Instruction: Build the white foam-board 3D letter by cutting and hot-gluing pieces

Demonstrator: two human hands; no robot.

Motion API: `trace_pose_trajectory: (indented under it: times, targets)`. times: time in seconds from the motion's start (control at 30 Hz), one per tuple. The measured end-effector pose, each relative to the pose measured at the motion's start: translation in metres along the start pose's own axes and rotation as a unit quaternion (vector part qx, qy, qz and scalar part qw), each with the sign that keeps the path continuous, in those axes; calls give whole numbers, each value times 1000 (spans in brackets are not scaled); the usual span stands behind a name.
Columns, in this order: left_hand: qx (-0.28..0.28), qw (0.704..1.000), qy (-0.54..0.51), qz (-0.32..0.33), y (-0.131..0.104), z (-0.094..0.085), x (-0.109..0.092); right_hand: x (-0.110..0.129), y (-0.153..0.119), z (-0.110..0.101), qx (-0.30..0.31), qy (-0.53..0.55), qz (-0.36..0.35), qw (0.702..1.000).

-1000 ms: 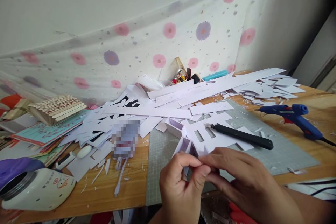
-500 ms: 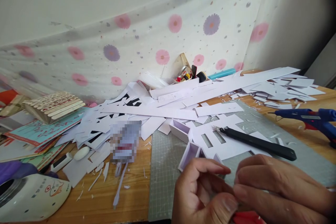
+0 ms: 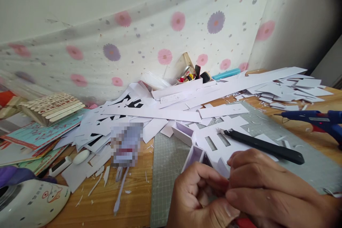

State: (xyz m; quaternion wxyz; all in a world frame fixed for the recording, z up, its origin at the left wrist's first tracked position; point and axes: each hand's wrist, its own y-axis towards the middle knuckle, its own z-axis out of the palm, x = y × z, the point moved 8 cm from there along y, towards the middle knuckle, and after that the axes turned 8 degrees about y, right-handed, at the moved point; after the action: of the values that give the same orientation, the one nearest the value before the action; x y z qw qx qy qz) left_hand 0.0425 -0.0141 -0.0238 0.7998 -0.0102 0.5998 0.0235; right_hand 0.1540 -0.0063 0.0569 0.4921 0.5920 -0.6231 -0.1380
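My left hand [image 3: 199, 199] is at the bottom, right of centre, its fingers curled with thumb and forefinger pinched together. My right hand [image 3: 267, 188] meets it there, fingers bent and tips against the left thumb and forefinger. Whatever they pinch is hidden. Something red [image 3: 244, 223] peeks out below the hands, too covered to name. Just beyond my left hand are small open white board boxes, one [image 3: 183, 133] farther off and one [image 3: 194, 155] nearer. They touch a flat white board with cut-out slots [image 3: 235, 149]. A black pen-like cutter [image 3: 264, 146] lies across that board.
A green cutting mat [image 3: 165, 156] lies under the work. A blue glue gun [image 3: 312, 119] rests at the right. White offcuts [image 3: 288, 91] pile up behind it. Long white strips [image 3: 160, 114] and papers cross the middle. Craft sticks [image 3: 53, 107] and a white container [image 3: 34, 201] stand left.
Both hands have shifted slightly left, and the right one has turned a little over the left. Less of the red thing shows. The view has moved slightly.
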Motion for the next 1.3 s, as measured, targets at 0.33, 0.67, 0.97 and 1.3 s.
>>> trace_pose_trajectory:
  times: [0.33, 0.67, 0.97, 1.3]
  targets:
    - [-82, 959, 256, 88, 2, -24, -43, -5, 12, -11, -2, -91, 27, 995]
    - [-159, 780, 573, 197, 17, -42, -72, -15, -1, -51, -97, -102, 51, 989]
    - [-103, 758, 610, 207, 13, -39, -66, -9, -10, -65, -85, -120, 58, 987]
    - [-187, 664, 683, 240, -2, -42, -75, -21, -15, -75, -43, -203, 95, 974]
